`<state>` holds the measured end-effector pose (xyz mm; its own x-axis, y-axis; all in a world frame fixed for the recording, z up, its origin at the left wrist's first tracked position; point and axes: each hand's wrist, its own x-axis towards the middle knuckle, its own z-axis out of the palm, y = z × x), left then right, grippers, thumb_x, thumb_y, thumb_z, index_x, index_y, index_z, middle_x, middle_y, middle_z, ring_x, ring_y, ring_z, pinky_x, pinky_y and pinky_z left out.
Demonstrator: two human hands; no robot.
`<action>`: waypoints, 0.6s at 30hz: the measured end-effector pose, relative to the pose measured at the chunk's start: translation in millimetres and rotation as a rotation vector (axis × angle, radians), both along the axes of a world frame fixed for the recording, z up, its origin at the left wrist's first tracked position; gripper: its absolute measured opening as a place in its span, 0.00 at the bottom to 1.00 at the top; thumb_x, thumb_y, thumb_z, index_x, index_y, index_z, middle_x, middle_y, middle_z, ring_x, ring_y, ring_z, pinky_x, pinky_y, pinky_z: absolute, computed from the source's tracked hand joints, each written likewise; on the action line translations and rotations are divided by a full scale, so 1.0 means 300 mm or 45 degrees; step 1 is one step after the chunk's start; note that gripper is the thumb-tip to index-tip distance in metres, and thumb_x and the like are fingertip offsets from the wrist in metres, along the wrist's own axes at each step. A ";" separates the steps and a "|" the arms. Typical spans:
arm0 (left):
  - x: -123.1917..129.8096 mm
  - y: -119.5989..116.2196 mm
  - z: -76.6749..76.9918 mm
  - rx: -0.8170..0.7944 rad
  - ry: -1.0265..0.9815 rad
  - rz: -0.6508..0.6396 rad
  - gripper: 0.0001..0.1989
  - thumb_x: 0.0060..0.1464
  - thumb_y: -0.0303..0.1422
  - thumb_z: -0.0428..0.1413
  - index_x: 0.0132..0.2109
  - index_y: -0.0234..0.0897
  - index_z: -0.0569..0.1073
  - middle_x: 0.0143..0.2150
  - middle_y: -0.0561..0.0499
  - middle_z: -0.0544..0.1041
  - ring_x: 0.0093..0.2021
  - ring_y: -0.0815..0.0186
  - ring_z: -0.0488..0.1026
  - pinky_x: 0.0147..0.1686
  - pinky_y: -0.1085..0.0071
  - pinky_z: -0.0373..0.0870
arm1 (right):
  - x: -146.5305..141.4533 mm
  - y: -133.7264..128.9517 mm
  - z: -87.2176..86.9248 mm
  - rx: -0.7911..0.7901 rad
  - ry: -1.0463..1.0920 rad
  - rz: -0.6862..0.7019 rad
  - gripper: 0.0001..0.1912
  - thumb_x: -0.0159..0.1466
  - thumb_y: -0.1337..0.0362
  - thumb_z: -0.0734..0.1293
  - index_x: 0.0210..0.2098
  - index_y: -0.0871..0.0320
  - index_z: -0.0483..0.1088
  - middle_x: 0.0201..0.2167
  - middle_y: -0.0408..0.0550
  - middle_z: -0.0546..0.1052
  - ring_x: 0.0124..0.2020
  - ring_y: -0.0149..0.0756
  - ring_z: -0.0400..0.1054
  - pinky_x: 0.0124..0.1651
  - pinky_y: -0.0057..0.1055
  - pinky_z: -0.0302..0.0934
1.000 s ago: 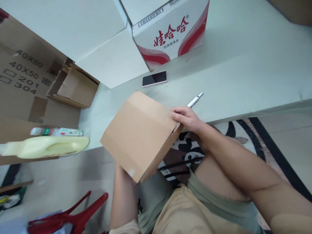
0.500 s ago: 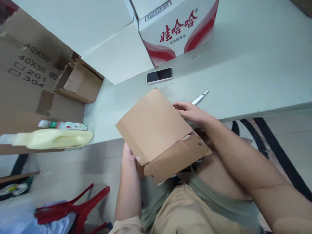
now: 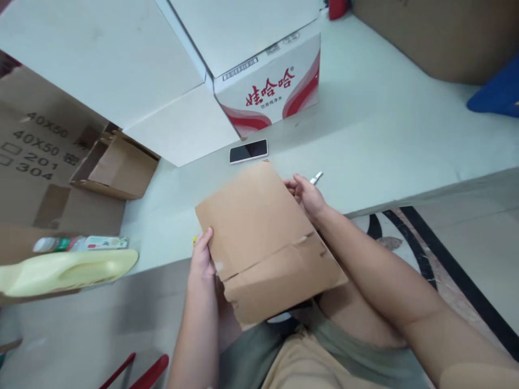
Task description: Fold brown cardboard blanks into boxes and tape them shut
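Note:
A brown cardboard box [image 3: 251,221] is tilted over my lap at the table's front edge, one flap lying toward me with a torn, ragged edge. My left hand [image 3: 203,254] grips its left side, thumb on the near face and the other fingers hidden behind. At its upper right edge, my right hand [image 3: 306,195] has its fingers curled against the cardboard, their tips partly hidden. Just beyond the right hand, a white pen-like tool [image 3: 317,178] lies on the table. A smartphone [image 3: 248,151] lies flat behind the box.
White cartons, one with red print [image 3: 271,89], stand at the back of the table [image 3: 385,135]. To the left are a small open carton [image 3: 121,167], a plastic bottle [image 3: 60,244] and a pale yellow jug [image 3: 81,270]. A red stool [image 3: 150,373] stands below.
The flap nearest me has swung out flatter, in line with the box face. My left thumb now shows on the front. My right fingers have curled in. The view has shifted.

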<state>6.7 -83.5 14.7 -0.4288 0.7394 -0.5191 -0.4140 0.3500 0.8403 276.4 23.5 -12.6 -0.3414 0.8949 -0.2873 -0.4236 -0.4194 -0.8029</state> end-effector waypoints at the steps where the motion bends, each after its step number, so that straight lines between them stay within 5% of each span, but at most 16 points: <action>1: -0.001 0.035 -0.002 0.006 -0.038 0.037 0.15 0.48 0.36 0.66 0.43 0.34 0.78 0.32 0.48 0.83 0.29 0.62 0.81 0.35 0.67 0.80 | 0.004 0.004 0.001 -0.075 0.092 -0.012 0.24 0.59 0.41 0.62 0.32 0.57 0.71 0.27 0.46 0.77 0.29 0.34 0.70 0.34 0.30 0.64; 4: -0.002 0.142 -0.016 0.128 -0.153 0.196 0.12 0.60 0.37 0.56 0.46 0.35 0.78 0.35 0.48 0.84 0.33 0.63 0.81 0.45 0.65 0.80 | 0.009 0.005 0.002 -0.174 0.296 -0.024 0.26 0.57 0.39 0.64 0.37 0.56 0.73 0.31 0.48 0.79 0.32 0.35 0.73 0.36 0.31 0.67; 8: -0.007 0.243 -0.049 0.354 -0.218 0.271 0.14 0.66 0.37 0.50 0.47 0.37 0.78 0.40 0.49 0.84 0.39 0.65 0.81 0.54 0.64 0.76 | 0.000 -0.009 0.000 0.017 0.235 0.031 0.38 0.51 0.27 0.64 0.42 0.52 0.74 0.33 0.48 0.80 0.37 0.41 0.75 0.34 0.33 0.68; 11: -0.010 0.276 -0.082 0.367 -0.289 0.255 0.15 0.66 0.39 0.51 0.46 0.36 0.78 0.40 0.48 0.84 0.39 0.64 0.81 0.55 0.63 0.75 | -0.011 -0.028 -0.007 0.155 0.114 -0.031 0.39 0.45 0.25 0.66 0.37 0.53 0.74 0.27 0.46 0.77 0.30 0.38 0.72 0.29 0.31 0.65; 14: -0.007 0.290 -0.110 0.430 -0.319 0.242 0.11 0.65 0.37 0.54 0.45 0.36 0.78 0.39 0.49 0.84 0.39 0.65 0.80 0.53 0.64 0.75 | -0.024 -0.052 -0.008 0.238 -0.086 -0.202 0.31 0.44 0.34 0.75 0.30 0.54 0.72 0.22 0.42 0.73 0.22 0.31 0.65 0.23 0.28 0.59; 18: -0.003 0.289 -0.109 0.467 -0.348 0.105 0.12 0.61 0.40 0.58 0.46 0.38 0.76 0.42 0.48 0.83 0.38 0.66 0.80 0.46 0.68 0.77 | -0.019 -0.098 0.019 0.047 -0.222 -0.419 0.28 0.40 0.48 0.81 0.32 0.56 0.71 0.21 0.39 0.72 0.16 0.23 0.56 0.14 0.22 0.47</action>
<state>5.8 3.1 -17.9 -0.3776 0.8645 -0.3316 -0.6513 0.0066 0.7588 270.7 -5.8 -7.0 0.0176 0.9594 -0.2814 -0.3863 -0.2531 -0.8870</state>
